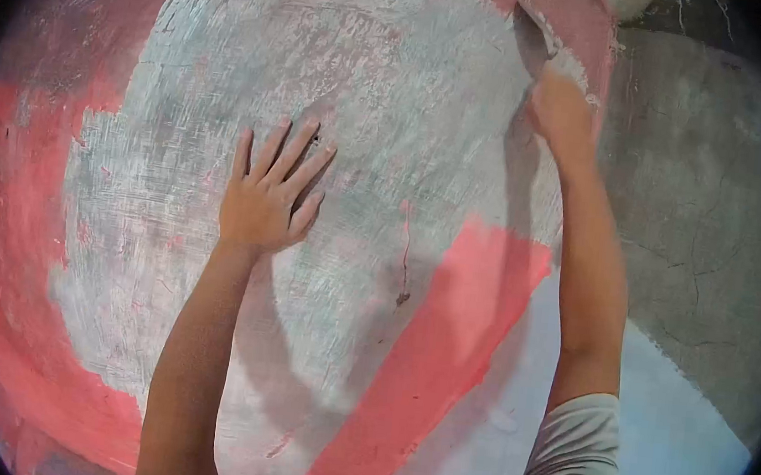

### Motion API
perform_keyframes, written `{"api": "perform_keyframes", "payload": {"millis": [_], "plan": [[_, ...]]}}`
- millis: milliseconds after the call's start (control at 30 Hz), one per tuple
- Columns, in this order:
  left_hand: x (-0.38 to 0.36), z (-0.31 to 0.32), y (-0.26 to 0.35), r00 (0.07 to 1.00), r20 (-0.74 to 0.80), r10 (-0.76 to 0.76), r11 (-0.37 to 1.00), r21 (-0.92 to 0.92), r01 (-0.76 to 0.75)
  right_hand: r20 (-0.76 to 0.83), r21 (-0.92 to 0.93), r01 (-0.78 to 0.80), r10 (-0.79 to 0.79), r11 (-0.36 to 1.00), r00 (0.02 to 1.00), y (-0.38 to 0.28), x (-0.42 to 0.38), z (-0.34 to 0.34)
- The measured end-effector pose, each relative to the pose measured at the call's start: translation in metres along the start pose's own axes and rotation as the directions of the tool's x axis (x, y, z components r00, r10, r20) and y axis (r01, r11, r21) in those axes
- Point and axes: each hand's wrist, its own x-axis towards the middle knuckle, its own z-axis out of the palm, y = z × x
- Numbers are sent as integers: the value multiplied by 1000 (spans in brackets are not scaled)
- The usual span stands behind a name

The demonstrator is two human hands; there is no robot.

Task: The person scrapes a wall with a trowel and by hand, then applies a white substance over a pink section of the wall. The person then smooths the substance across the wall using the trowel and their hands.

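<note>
My left hand point(267, 197) lies flat against the wall point(401, 120) with its fingers spread, holding nothing. Up at the right, my right hand point(562, 113) is wrapped round a scraper point(537, 35) whose handle is mostly hidden by the fingers. The scraper's dark blade points up and left, at the border between the pale scraped patch and the pinkish-red paint. Whether the blade edge touches the wall is hard to tell. Rough, flaky marks cover the pale surface around the blade and above my left hand.
Bright pink paint point(13, 202) runs down the left side, and a pink diagonal band point(424, 361) crosses the lower middle. Bare grey, cracked wall point(696, 195) lies at the right, above a pale blue-white area point(654, 438). A thin reddish streak point(406, 249) marks the scraped patch.
</note>
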Motion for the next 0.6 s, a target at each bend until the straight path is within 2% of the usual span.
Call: {"api": "perform_keyframes", "payload": {"millis": [67, 133, 200, 233, 333, 433, 500, 600], "plan": [[-3, -2, -3, 1000, -18, -6, 1000, -11, 6, 39, -46, -76, 78, 996, 996, -25, -30, -6], [-5, -4, 0, 1000, -25, -2, 1000, -23, 2, 7, -42, -68, 68, 997, 998, -19, -31, -7], [-5, -2, 1, 1000, -24, -4, 1000, -14, 4, -118, 28, 50, -47, 998, 992, 8, 17, 5], [-5, -2, 1, 1000, -20, -5, 1000, -11, 4, -132, 8, 60, -58, 998, 990, 21, 41, 11], [-6, -2, 1, 1000, 13, -15, 1000, 3, 15, -62, 11, 2, -1, 1000, 998, 15, 52, 3], [-5, 0, -1, 1000, -9, 4, 1000, -16, -4, -51, -38, 19, -21, 999, 998, 21, 1, 4], [-5, 0, -1, 1000, -16, 5, 1000, -14, -6, -67, 112, -89, 96, 990, 993, 9, -34, -19], [-5, 1, -1, 999, -38, 16, 1000, -8, -16, -163, 247, -43, 86, 968, 983, 29, -43, -4]]}}
